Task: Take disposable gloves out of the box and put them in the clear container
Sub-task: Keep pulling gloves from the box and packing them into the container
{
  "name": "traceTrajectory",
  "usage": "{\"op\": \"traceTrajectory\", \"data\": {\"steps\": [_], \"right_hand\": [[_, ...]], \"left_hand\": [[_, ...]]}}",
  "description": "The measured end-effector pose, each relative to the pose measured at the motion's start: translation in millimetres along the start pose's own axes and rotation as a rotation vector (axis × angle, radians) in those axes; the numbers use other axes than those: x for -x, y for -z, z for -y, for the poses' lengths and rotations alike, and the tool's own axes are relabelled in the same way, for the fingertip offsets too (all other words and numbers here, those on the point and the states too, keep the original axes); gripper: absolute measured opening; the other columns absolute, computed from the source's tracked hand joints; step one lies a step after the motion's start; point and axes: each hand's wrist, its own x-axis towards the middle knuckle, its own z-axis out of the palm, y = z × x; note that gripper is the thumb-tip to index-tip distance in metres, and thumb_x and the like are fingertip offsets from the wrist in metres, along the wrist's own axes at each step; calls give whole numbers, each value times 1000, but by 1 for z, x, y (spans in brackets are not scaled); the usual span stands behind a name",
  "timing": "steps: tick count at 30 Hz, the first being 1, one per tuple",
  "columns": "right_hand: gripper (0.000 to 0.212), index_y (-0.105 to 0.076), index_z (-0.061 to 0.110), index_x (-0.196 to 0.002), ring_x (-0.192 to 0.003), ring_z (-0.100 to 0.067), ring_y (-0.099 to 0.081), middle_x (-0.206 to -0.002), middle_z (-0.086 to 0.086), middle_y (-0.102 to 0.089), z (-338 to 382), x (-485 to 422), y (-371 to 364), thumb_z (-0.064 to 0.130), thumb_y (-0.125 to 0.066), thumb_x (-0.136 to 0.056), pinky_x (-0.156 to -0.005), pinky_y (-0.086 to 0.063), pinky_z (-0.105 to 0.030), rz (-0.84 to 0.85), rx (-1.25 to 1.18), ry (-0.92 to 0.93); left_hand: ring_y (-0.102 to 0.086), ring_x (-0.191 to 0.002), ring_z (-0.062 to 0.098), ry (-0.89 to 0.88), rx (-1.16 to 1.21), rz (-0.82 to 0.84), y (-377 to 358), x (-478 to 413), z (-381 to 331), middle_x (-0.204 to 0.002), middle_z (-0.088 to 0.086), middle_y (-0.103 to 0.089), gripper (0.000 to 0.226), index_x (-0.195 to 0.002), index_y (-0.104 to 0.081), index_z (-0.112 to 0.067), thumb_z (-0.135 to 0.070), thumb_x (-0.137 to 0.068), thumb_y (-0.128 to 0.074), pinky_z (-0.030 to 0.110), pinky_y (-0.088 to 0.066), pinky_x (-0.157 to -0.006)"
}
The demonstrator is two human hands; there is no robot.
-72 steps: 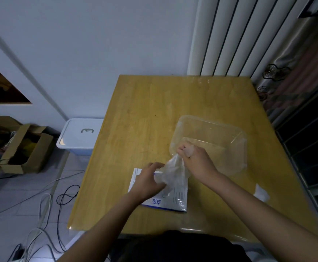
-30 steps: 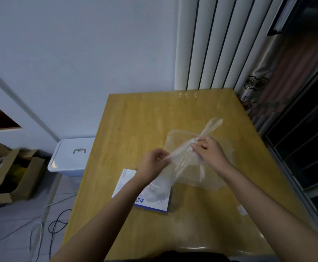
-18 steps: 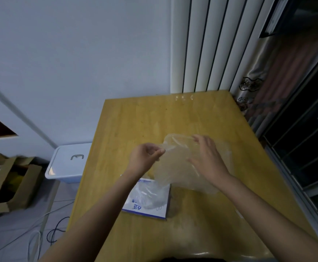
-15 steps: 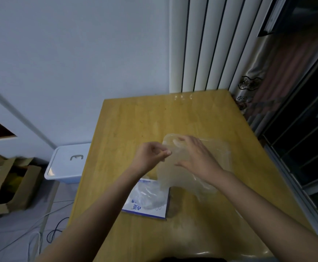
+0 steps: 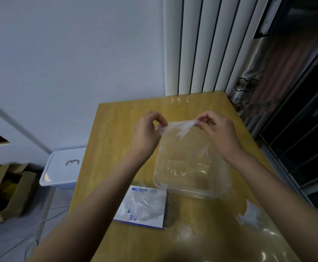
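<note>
A thin clear disposable glove (image 5: 181,127) is stretched between my two hands above the clear container (image 5: 190,188). My left hand (image 5: 146,131) pinches its left end and my right hand (image 5: 216,131) pinches its right end. The container sits on the wooden table (image 5: 109,133), right of centre. The flat white and blue glove box (image 5: 145,220) lies near the table's front edge, just left of the container, with more clear gloves bulging from its top.
A crumpled white scrap (image 5: 251,214) lies on the table at the front right. Left of the table on the floor stand a white lidded bin (image 5: 63,167) and an open cardboard box (image 5: 5,193). Vertical blinds and a curtain stand behind the table.
The glove came off the box and up over the container. My hands have risen and spread apart, pulling it taut between them. The camera tilted up.
</note>
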Motion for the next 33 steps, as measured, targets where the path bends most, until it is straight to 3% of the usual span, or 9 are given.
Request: {"op": "traceTrajectory", "data": {"steps": [3, 7, 10, 12, 18, 22, 26, 30, 33], "right_hand": [[7, -66, 7, -87, -78, 0, -50, -83, 4, -59, -5, 10, 11, 3, -69, -82, -72, -43, -13, 17, 166, 260], [14, -66, 12, -87, -86, -12, -53, -86, 2, -61, -45, 41, 0, -2, -67, -82, -68, -45, -25, 319, 350, 317], [21, -65, 16, -96, -100, -14, -53, -100, 2, -60, -76, 55, -15, -1, -60, -84, -77, -42, -26, 586, 419, 171], [25, -63, 21, -103, -106, -11, -50, -111, 5, -57, -91, 60, -28, 2, -54, -88, -84, -38, -22, 714, 432, 45], [26, -59, 19, -115, -106, -21, -57, -117, -5, -59, -116, 55, -70, 7, -48, -95, -89, -46, -27, 1060, 343, -382], [32, -56, 19, -127, -111, -16, -58, -125, -1, -61, -125, 51, -82, 12, -47, -97, -90, -46, -27, 927, 404, -407], [34, -54, 13, -132, -119, -22, -55, -135, -6, -55, -136, 55, -93, 15, -47, -98, -99, -44, -32, 1107, 450, -487], [34, -53, 6, -129, -122, -28, -51, -136, -12, -52, -137, 54, -92, 19, -45, -99, -95, -40, -31, 1203, 534, -479], [37, -53, 10, -131, -120, -26, -52, -135, -10, -53, -126, 50, -85, 28, -45, -100, -96, -41, -33, 1122, 528, -457]], "left_hand": [[-55, -69, 2, -171, 112, -22, -3, 4, 5, -81, -5, -60, 30, -73, -57, -20, 10, -75, -61, 13, -41, -61], [-64, -94, 22, -260, -69, 281, -26, 19, 41, -100, 3, -66, 24, -77, -61, -12, 12, -77, -57, 14, -45, -80], [-58, -112, 27, -242, -334, 614, -45, 29, 57, -128, 8, -56, 37, -102, -62, -7, 15, -81, -41, 35, -46, -91], [-50, -122, 24, -195, -480, 760, -58, 33, 61, -137, 4, -48, 46, -120, -57, -11, 13, -86, -37, 35, -43, -97], [-52, -119, 22, -265, -852, 1015, -102, 31, 82, -128, 9, -55, 36, -130, -50, -12, -10, -96, -36, 32, -22, -113], [-44, -129, 24, -308, -1059, 1147, -123, 31, 92, -134, 6, -53, 36, -133, -51, -19, -21, -99, -38, 40, -14, -116], [-14, -145, 30, -250, -1222, 1323, -138, 36, 100, -150, 6, -36, 42, -138, -46, -21, -34, -99, -39, 53, 8, -116], [-10, -145, 31, -226, -1226, 1334, -140, 37, 96, -150, 7, -36, 43, -139, -46, -20, -34, -99, -37, 55, 11, -114], [-18, -143, 32, -304, -1070, 1070, -126, 30, 85, -144, 9, -42, 40, -138, -44, -18, -23, -99, -37, 53, 5, -115]]}}
